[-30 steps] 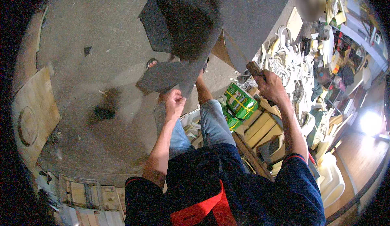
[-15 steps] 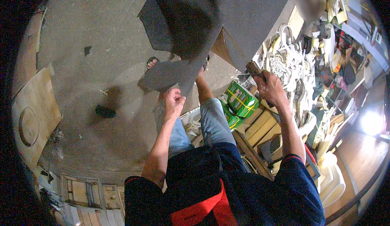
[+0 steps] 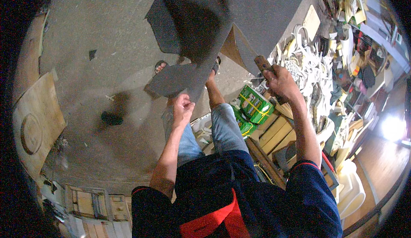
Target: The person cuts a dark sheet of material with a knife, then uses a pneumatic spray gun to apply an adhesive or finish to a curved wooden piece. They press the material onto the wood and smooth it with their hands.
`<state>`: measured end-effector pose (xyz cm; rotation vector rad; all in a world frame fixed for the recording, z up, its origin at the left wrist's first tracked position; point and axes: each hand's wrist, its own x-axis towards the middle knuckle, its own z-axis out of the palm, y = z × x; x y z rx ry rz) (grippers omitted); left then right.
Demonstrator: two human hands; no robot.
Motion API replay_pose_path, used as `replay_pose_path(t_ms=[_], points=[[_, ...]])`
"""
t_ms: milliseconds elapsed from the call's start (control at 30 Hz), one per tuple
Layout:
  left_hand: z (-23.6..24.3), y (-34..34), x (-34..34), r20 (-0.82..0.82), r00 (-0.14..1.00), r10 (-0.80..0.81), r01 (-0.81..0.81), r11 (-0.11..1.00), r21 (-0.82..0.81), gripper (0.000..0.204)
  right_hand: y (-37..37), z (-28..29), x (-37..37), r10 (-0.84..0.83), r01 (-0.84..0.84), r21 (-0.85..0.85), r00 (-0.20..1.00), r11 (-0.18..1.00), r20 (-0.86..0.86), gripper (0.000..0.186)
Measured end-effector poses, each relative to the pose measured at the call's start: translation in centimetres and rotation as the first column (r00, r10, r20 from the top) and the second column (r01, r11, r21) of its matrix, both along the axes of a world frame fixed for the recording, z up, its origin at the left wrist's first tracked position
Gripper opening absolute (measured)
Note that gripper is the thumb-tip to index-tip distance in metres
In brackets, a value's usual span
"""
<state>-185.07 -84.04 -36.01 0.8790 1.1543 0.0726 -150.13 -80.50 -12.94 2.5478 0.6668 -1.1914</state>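
Note:
A large dark grey sheet (image 3: 269,15) fills the upper middle, bent into dark folds, with a triangular opening showing a brown surface (image 3: 231,49). My left hand (image 3: 184,109) is pinched at the sheet's lower edge, above my left leg. My right hand (image 3: 279,84) grips a wooden-handled tool (image 3: 262,62) at the sheet's right side; what seems to be a thin blade points up-left along the opening, though its tip is unclear. My sandaled feet show beside and behind the lower part of the sheet.
Green packs with yellow straps (image 3: 255,105) lie on wooden boards (image 3: 276,137) to my right. A heap of white and cream scraps (image 3: 319,79) fills the right side. A plywood panel (image 3: 43,101) is at the left, wooden frames (image 3: 85,201) at lower left, and a bright light at far right.
My right hand and the tool have moved slightly up and to the left along the sheet. My left hand has stayed in about the same place.

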Motion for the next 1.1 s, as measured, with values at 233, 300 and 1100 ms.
replay_pose_path(t_ms=[233,300,1100], points=[[0.0,0.2,-0.1,0.019,0.999,0.037,-0.037,0.999,0.006,0.032,2.0,2.8,1.3,-0.160,0.153,-0.126,0.986,0.980,-0.050,0.043],[-0.2,0.0,-0.1,0.028,0.999,0.046,-0.047,0.999,0.010,0.032,3.0,2.4,1.8,-0.159,0.146,-0.116,0.981,0.982,-0.108,0.041],[0.6,2.5,-1.1,-0.069,0.998,0.001,-0.002,1.000,-0.023,0.032,4.1,3.7,0.6,-0.104,0.099,-0.116,0.994,0.988,-0.042,0.037]])
